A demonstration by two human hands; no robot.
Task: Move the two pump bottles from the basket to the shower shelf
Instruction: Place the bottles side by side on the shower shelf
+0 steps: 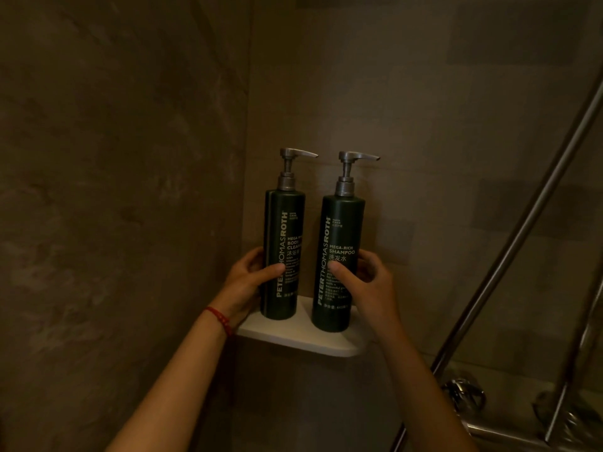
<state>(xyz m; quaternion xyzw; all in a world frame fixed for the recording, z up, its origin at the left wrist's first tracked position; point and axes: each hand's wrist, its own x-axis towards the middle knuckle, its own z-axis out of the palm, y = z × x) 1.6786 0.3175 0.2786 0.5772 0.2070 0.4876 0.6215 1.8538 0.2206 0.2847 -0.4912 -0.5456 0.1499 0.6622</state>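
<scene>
Two dark green pump bottles with grey metal pumps stand upright side by side on a white corner shower shelf (293, 336). My left hand (249, 282) wraps the lower part of the body cleanser bottle (284, 230), thumb across its front. My right hand (367, 282) grips the lower part of the shampoo bottle (339, 230), thumb on its label. Both bottle bases rest on the shelf, and both pump spouts point right. The basket is not in view.
Brown stone-look walls meet in the corner behind the shelf. A slanted metal shower rail (522, 230) runs down the right side to chrome taps (463, 391) at the lower right. A red bracelet (219, 318) sits on my left wrist.
</scene>
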